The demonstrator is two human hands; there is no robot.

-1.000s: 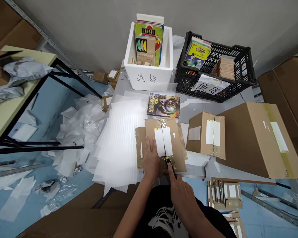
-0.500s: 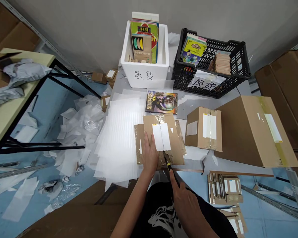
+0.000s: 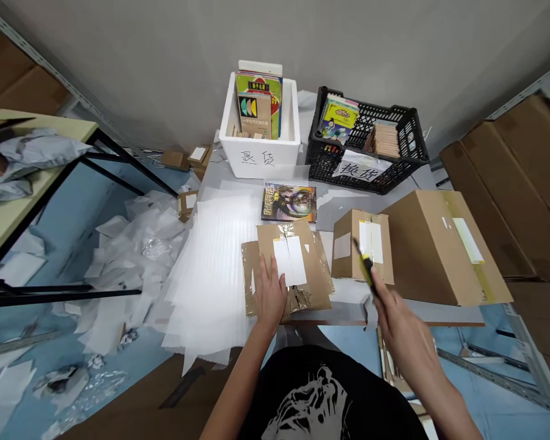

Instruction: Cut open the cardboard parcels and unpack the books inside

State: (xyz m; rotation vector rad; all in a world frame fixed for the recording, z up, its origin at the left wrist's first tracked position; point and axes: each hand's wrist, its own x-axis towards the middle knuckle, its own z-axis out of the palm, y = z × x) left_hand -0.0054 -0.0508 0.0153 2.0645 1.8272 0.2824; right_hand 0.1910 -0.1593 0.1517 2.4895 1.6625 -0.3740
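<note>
The person's left hand (image 3: pixel 270 293) is lying flat on a cardboard mailer (image 3: pixel 286 272), its fingers (image 3: pixel 268 274) extended and pressing down without gripping, beside a white label (image 3: pixel 289 260) on the mailer's top. The right hand (image 3: pixel 401 324) is blurred and raised to the right of the mailer, its fingers (image 3: pixel 381 300) clenching a yellow box cutter (image 3: pixel 365 267), which is pointing up and away over a small cardboard box (image 3: pixel 355 247). A larger cardboard box (image 3: pixel 440 247) is lying just behind the small one. The mailer is sitting on the worktop (image 3: pixel 334 211) near its front edge, partly on a stack of white foam sheets (image 3: pixel 211 275), and a paperback book (image 3: pixel 288 203) is lying just behind it, with a white foam bin (image 3: pixel 259 156) and a black plastic crate (image 3: pixel 366 140) standing farther back.
</note>
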